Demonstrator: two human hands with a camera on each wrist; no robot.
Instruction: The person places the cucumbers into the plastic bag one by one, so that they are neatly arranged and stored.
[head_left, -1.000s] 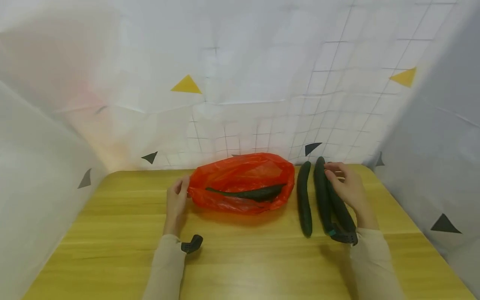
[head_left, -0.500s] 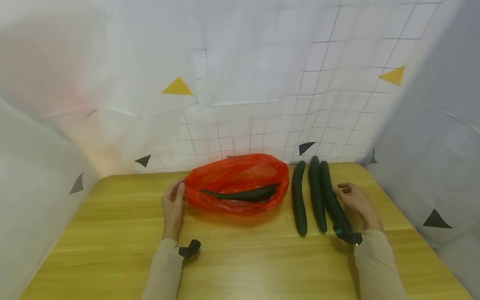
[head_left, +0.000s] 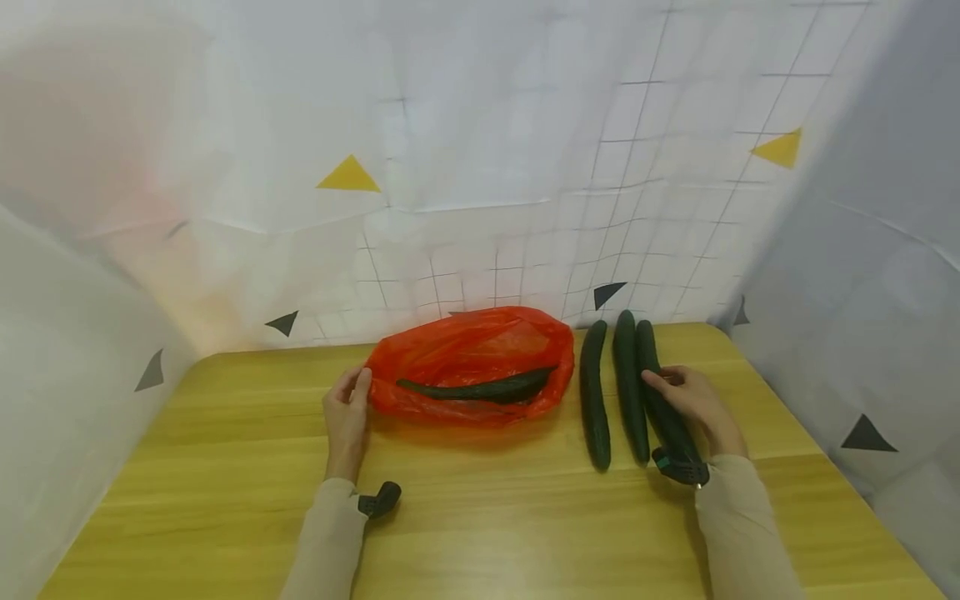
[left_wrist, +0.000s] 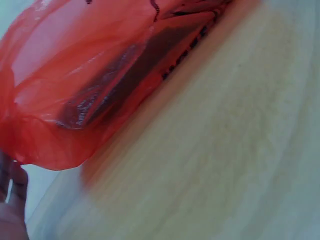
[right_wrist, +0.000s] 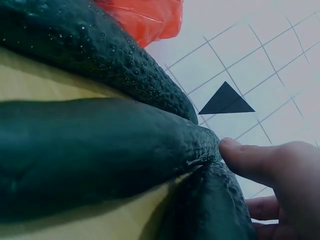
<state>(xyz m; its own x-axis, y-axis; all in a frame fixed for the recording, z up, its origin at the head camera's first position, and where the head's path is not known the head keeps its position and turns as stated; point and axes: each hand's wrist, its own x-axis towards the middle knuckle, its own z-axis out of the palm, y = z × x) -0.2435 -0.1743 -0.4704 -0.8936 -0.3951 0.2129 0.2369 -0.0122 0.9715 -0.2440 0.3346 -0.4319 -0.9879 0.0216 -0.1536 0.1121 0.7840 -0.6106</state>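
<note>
My left hand [head_left: 347, 421] pinches the left edge of a red plastic bag [head_left: 427, 346], which lies with its mouth open. Inside the bag rests a dark green cucumber [head_left: 517, 387], also showing through the plastic in the left wrist view. On the right lie three more cucumbers side by side: a left one [head_left: 595, 392], a middle one [head_left: 630, 392] and a rightmost one [head_left: 670, 425]. My right hand [head_left: 705, 408] straddles the rightmost cucumber, thumb [right_wrist: 250, 157] on its left side and fingers on its right. The hand partly hides that cucumber in the head view.
The wooden table [head_left: 487, 517] reaches back to a white, grid-lined sheet [head_left: 480, 208] marked with yellow and dark triangles. More pale sheeting [head_left: 877, 292] stands along the sides. Each wrist wears a black device, the left wrist camera [head_left: 380, 500] among them.
My right hand has come down from over the middle and rightmost cucumbers, shifted to the right, then closed in around the rightmost one. The left hand keeps its hold on the bag.
</note>
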